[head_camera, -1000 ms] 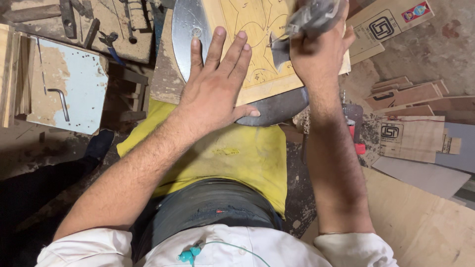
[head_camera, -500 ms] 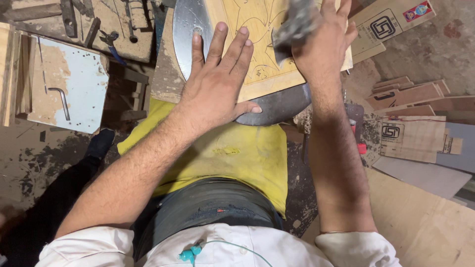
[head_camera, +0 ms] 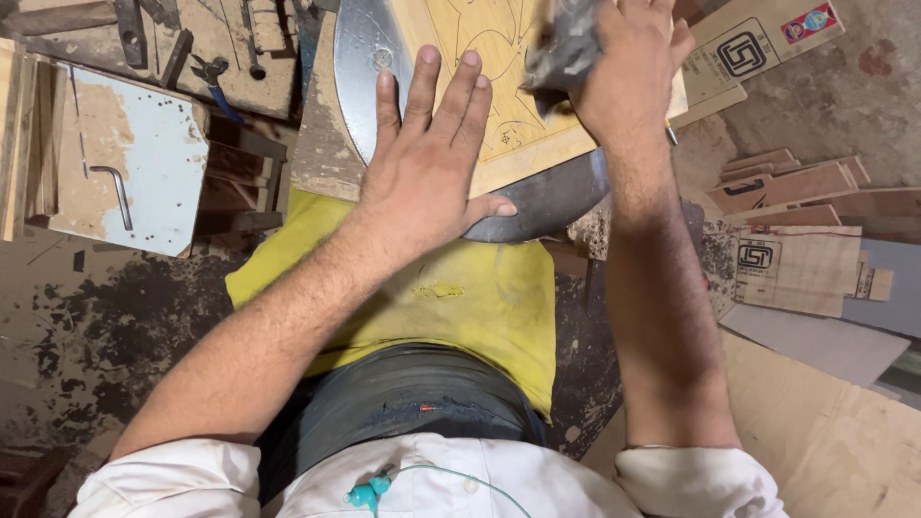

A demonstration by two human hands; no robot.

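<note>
A pale wooden board [head_camera: 523, 144] with dark drawn line patterns lies on a round grey metal plate [head_camera: 547, 206] in front of me. My left hand [head_camera: 422, 163] presses flat on the board's near left part, fingers spread, thumb on the plate's rim. My right hand [head_camera: 624, 67] grips a crumpled grey piece of abrasive paper or cloth [head_camera: 561, 48] against the board's upper right area. A yellow cloth [head_camera: 451, 297] covers my lap below the plate.
A light blue painted panel [head_camera: 125, 163] with a bent metal key lies at left, with hand tools [head_camera: 206, 67] above it. Wooden offcuts and printed plywood pieces [head_camera: 796, 269] are stacked at right. The floor is dark and dusty.
My right hand with the grey piece has slid up and away across the board. My left hand stays pressed flat in the same place.
</note>
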